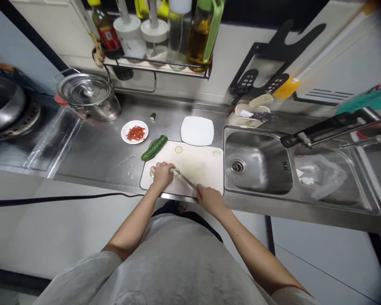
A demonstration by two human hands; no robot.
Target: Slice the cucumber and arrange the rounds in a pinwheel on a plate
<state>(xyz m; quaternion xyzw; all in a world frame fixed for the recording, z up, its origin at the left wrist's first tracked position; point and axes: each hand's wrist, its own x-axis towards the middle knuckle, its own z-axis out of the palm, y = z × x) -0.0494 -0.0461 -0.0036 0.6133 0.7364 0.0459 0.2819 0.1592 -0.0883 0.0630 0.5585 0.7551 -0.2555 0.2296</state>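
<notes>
My left hand (163,174) is closed over a piece of cucumber (151,173), most of it hidden under the fingers. In my right hand (210,198) is the handle of a knife (188,182), its blade pointing left towards the left hand's fingertips. A cut cucumber slice (176,172) lies by the blade tip. Both hands work over a white cutting board (203,169), where two more thin slices lie apart near the far edge and far right corner. A larger length of cucumber (154,148) rests across the board's far left corner.
Beyond the board are a white square plate (197,131), a dish of chopped red pieces (135,132) and a cucumber end (153,116). A lidded steel pot (90,96) stands left. The sink (260,165) adjoins the board's right side. A bottle rack (158,65) overhangs the back.
</notes>
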